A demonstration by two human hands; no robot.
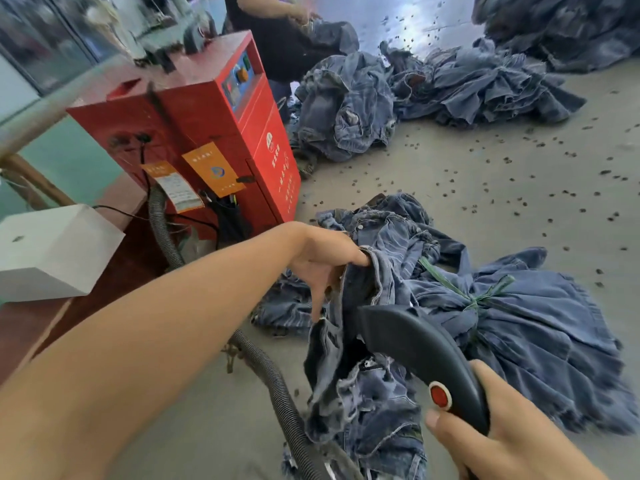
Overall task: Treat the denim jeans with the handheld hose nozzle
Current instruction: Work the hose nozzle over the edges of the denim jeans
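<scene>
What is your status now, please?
Left hand grips jeans, lifted. Right hand holds nozzle, tip at denim. Hose trails beneath.

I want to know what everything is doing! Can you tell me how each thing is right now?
left hand: gripping the jeans' edge, holding them up.
jeans: hanging crumpled from that hand.
right hand: curled round the nozzle's handle.
nozzle: tip pushed against the jeans.
red button: uncovered, thumb beside it.
hose: lying curved on the floor.
tied bundle: bound with green string, on the floor.
red machine: standing upright; running or not, cannot tell.
</scene>
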